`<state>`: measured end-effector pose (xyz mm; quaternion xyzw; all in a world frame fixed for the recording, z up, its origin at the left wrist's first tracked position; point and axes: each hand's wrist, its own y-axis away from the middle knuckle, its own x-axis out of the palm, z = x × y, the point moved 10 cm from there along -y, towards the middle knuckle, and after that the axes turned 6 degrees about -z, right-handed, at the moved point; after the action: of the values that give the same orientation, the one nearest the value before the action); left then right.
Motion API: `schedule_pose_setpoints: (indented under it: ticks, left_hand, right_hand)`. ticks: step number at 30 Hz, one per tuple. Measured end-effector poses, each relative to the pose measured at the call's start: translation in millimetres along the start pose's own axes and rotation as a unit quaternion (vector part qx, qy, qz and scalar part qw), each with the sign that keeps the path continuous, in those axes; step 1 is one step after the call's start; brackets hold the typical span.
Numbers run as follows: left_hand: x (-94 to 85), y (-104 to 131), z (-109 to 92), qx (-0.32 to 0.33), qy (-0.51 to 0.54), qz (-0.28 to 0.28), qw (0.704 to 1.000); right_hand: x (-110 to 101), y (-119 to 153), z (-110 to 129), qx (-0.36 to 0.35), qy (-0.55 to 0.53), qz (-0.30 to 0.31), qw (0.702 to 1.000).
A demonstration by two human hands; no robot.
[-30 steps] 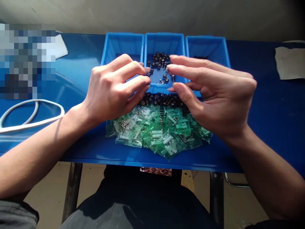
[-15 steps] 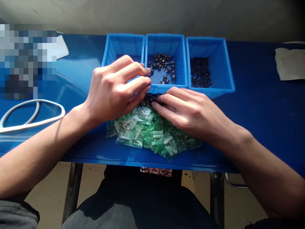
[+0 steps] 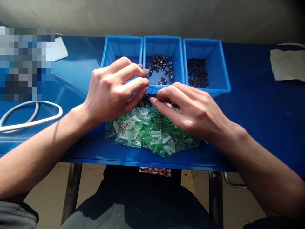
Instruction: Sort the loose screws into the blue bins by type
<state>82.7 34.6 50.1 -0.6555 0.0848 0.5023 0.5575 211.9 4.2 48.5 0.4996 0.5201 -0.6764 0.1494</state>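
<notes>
My left hand point(image 3: 116, 90) is over the front of the left bin point(image 3: 122, 47), its fingers bent and pressed together; anything between thumb and fingertip is hidden. My right hand point(image 3: 190, 106) rests in front of the middle bin point(image 3: 162, 41), thumb and index finger closed at a pile of dark screws point(image 3: 143, 101), the contents too small to tell. Green clear packets point(image 3: 154, 135) with white plugs lie below both hands. Short dark bolts point(image 3: 158, 60) lie in the middle bin, and long dark screws point(image 3: 197, 74) fill part of the right bin point(image 3: 215, 63).
On the left of the blue table point(image 3: 250, 127) lie a looped white cable point(image 3: 30, 124) and white paper point(image 3: 61, 49). A beige sheet point(image 3: 288, 65) sits at the far right. Behind the table rises a grey wall point(image 3: 162, 17).
The view has shifted slightly, moving the bins a little left. My right hand's index finger has bent up and drawn nearer the thumb. My left hand keeps nearly the same pose.
</notes>
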Motion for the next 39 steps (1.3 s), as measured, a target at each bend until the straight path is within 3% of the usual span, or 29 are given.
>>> schedule_pose_setpoints:
  ticks: [3,5,9,14,17,22,25,28,34,39]
  left_hand:
    - [3.7,0,1,-0.006,-0.023,0.015,1.000]
    - [3.4,-1,1,-0.007,-0.031,0.013,0.999]
    - [1.0,-3,-1,0.000,-0.036,0.006,0.999]
    - [4.5,-3,7,-0.048,0.002,0.025,0.998]
    - [2.8,-3,8,-0.056,0.033,0.015,0.998]
    - [3.0,-5,8,-0.074,0.011,0.032,0.997]
    - [2.3,-8,7,-0.088,0.005,0.036,0.995]
    - [2.4,-8,2,-0.056,-0.015,0.033,0.998]
    - [1.5,-5,-2,-0.004,-0.035,0.006,0.999]
    - [0.4,-3,-3,0.007,-0.035,-0.005,0.999]
  right_hand:
    - [-7,0,-11,0.077,-0.103,-0.031,0.991]
    - [-13,1,-11,0.080,-0.140,-0.053,0.986]
    - [-27,3,-2,0.024,-0.153,-0.102,0.983]
    - [-44,7,-28,0.107,-0.166,-0.223,0.955]
    - [-44,12,-43,0.130,-0.121,-0.247,0.953]
    - [-38,12,-24,0.015,-0.034,-0.196,0.980]
    - [-16,9,-3,-0.066,-0.009,-0.072,0.995]
    - [5,9,7,-0.106,0.060,0.022,0.992]
    - [16,4,14,-0.129,0.136,0.049,0.981]
    - [12,2,20,-0.138,0.116,0.044,0.983]
